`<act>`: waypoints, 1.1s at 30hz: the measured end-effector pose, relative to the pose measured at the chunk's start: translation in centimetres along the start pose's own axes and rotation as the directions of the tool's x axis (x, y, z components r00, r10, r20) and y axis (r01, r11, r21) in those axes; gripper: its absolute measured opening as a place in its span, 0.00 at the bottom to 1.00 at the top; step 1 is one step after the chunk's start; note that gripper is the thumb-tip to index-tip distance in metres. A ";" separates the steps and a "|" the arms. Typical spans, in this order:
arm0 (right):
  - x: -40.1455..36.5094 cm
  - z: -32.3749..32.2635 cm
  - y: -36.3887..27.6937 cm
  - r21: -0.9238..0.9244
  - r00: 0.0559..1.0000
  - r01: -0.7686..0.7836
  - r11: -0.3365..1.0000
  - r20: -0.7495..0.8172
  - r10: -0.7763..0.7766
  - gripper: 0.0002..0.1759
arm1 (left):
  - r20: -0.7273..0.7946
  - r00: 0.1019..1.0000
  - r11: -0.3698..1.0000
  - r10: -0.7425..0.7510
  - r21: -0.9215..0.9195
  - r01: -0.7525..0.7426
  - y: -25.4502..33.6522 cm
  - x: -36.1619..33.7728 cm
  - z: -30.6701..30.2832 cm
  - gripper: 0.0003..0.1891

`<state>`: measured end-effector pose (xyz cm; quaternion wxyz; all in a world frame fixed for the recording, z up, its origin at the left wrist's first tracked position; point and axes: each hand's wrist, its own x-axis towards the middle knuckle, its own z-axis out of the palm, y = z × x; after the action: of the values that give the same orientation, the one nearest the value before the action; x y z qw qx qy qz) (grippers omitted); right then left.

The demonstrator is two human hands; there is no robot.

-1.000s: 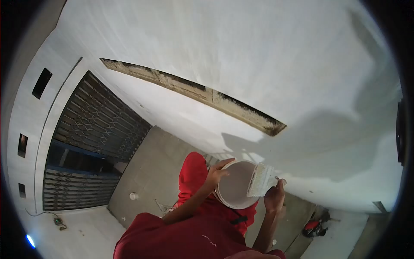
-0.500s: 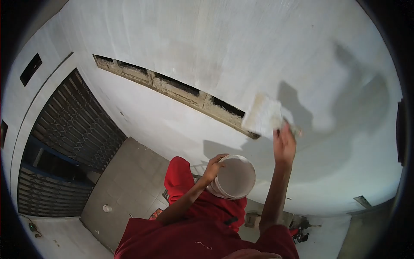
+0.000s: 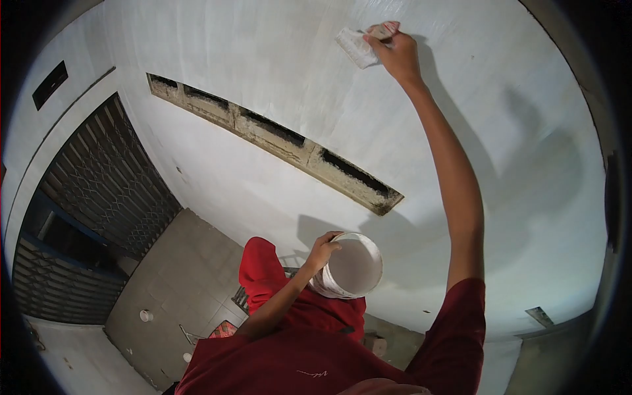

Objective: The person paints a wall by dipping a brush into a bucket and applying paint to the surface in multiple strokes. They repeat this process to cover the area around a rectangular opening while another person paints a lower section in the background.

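High on the pale wall (image 3: pixel 276 59), my right hand (image 3: pixel 399 58) is closed round the handle of a wide paintbrush (image 3: pixel 359 49). The brush has whitish bristles that lie against or very near the wall; contact is hard to make out. Down in front of my body, my left hand (image 3: pixel 322 253) grips the rim of a white bucket (image 3: pixel 355 264), fingers outside and thumb over the edge. The bucket is tilted with its mouth toward the camera, and its inside looks whitish. Wet-looking streaks show on the wall above the brush.
A long recessed vent opening (image 3: pixel 270 141) with rough edges crosses the wall. To the left stands a dark folding metal gate (image 3: pixel 99 178). Far below, the tiled floor (image 3: pixel 178 263) holds a small white cup (image 3: pixel 146 316) and a red patterned item (image 3: pixel 224 329).
My right hand has swung up and a little left with the paintbrush, from beside the vent's right end to high on the wall. My left hand still holds the bucket, shifted slightly.
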<state>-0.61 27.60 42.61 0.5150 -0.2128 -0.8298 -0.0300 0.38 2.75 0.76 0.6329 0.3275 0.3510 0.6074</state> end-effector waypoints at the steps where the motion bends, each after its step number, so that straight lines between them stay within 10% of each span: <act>1: 0.8 -0.1 -0.4 -0.111 0.999 -0.001 0.994 0.034 0.005 0.14 | -0.004 1.000 1.000 -0.010 -0.003 0.010 0.0 -0.1 0.1 0.23; 11: 4.5 -0.4 -7.7 -0.552 0.821 0.521 0.651 0.115 -0.559 0.09 | -0.031 0.999 1.000 -0.007 0.028 0.008 0.3 -0.4 0.2 0.23; 18: -9.1 8.4 -1.8 -0.488 0.731 0.683 0.544 0.473 -0.492 0.07 | -0.011 1.000 0.999 0.007 0.036 -0.006 0.4 -0.2 0.1 0.22; 23: -12.5 9.3 -2.9 -0.072 0.739 0.446 0.892 0.591 -0.322 0.08 | -0.016 1.000 0.999 -0.005 0.046 0.006 0.5 -0.5 0.1 0.22; 27: -3.9 6.5 -1.7 -0.122 0.929 -0.010 0.992 0.365 0.055 0.17 | 0.007 1.000 1.000 0.000 0.024 0.000 0.2 -0.3 -0.1 0.22; 31: 5.6 3.7 2.1 -0.392 0.992 0.123 0.912 0.044 -0.115 0.15 | -0.002 1.000 0.999 -0.022 0.048 0.022 1.4 -0.6 0.3 0.22; 33: 8.3 -0.6 -5.7 -0.350 0.984 0.021 0.936 0.175 0.044 0.10 | -0.001 1.000 1.000 -0.024 0.016 0.024 0.7 -0.5 0.1 0.22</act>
<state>-5.41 24.97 51.11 0.3917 -0.3078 -0.8531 -0.1549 0.12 2.24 1.42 0.6372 0.3280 0.3603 0.5971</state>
